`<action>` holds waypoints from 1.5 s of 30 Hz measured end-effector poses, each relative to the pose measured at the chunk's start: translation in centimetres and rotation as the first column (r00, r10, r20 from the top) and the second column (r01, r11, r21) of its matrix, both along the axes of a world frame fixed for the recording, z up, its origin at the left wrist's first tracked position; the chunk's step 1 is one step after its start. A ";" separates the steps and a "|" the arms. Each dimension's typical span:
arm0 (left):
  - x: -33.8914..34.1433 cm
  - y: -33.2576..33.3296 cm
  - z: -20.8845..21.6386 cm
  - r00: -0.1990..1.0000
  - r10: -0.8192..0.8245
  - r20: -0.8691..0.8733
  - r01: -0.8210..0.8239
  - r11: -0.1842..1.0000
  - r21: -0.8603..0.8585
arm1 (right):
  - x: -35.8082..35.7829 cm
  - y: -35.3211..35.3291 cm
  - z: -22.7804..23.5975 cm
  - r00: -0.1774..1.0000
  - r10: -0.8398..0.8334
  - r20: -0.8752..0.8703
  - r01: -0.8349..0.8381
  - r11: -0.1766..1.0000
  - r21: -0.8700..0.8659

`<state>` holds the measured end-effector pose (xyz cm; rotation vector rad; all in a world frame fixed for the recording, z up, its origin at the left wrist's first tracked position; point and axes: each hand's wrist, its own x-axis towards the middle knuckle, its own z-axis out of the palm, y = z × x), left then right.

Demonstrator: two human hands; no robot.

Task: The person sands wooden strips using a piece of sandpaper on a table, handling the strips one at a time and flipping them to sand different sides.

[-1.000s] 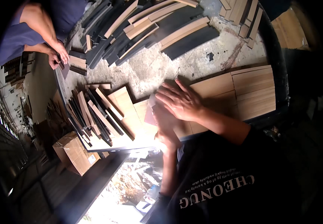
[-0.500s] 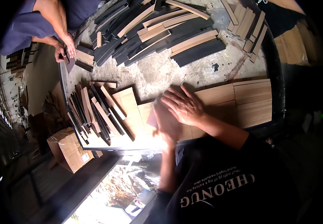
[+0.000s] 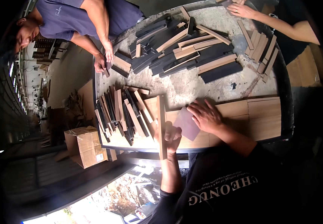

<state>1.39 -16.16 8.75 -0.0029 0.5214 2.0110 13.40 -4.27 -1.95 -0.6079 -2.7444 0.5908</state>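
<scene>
My left hand (image 3: 172, 139) is closed around a light wooden strip (image 3: 161, 125), which it holds with one long side facing up, just above the near edge of the table. To its right lies a greyish-purple sheet (image 3: 186, 124) that looks like sandpaper. My right hand (image 3: 207, 116) grips the sheet's right edge, its fingers bent over it. Beneath both hands runs a row of light wooden boards (image 3: 264, 114). Beside my left hand leans a bundle of narrow light and black strips (image 3: 126, 112).
A large heap of black and light strips (image 3: 191, 44) covers the far side of the table (image 3: 150, 84). More strips (image 3: 260, 46) lie at far right. Two co-workers' hands (image 3: 103, 59) work at the far corners. A cardboard box (image 3: 85, 146) stands below the left edge.
My left hand has come away from the sheet and now shows the wooden strip in its grip. My right hand stays at the sheet. The whole view has shifted, showing more on the left.
</scene>
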 end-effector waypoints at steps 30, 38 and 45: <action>1.5 2.7 -8.7 -0.159 -0.933 -0.323 -0.782 0.319 -0.536 | -0.1 -0.4 -1.1 0.997 -0.029 -0.075 0.036 0.995 0.095; 0.3 1.0 -10.0 -0.306 -0.702 -0.643 -0.642 0.651 -0.404 | -0.2 -1.0 -2.2 0.963 -0.064 -0.261 0.081 0.995 0.055; -2.0 5.4 -9.8 -0.303 -0.829 -0.470 -0.749 0.513 -0.420 | 0.2 -1.3 -2.0 0.974 -0.118 -0.196 0.137 0.987 0.083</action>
